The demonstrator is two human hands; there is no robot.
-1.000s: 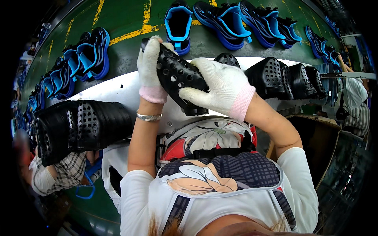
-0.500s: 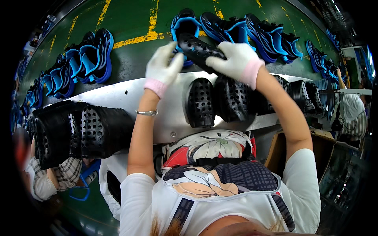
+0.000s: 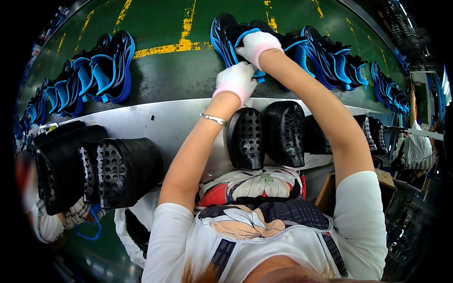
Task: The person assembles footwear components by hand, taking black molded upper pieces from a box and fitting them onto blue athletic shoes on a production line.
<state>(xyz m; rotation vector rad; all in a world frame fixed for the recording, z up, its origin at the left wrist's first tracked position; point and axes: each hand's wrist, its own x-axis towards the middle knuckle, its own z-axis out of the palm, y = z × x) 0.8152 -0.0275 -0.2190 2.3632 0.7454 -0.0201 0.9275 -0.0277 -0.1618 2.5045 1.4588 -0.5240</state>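
At the far side of the metal ledge I work on a black-and-blue sneaker [image 3: 221, 35], its toe pointing away from me. My left hand [image 3: 237, 79], in a white glove with a pink cuff, is closed round the heel end. Over the shoe's opening is my right hand [image 3: 255, 46], gloved alike, its fingers curled in at the collar. What these fingers grip is hidden. The black perforated shoe form held earlier no longer shows. Just below my hands, a similar perforated form [image 3: 246, 137] stands beside another form [image 3: 286, 132] on the ledge.
More sneakers line the green surface to the left [image 3: 113, 66] and right [image 3: 325, 56]. Several black forms [image 3: 125, 170] crowd the ledge's left end. A cardboard box [image 3: 325, 193] sits below at right. Other people are at both sides, one in a white top [image 3: 417, 146].
The black form in my right hand has gone out of sight at the shoe. My left hand has come right to the heel, and my right hand has moved left over the opening.
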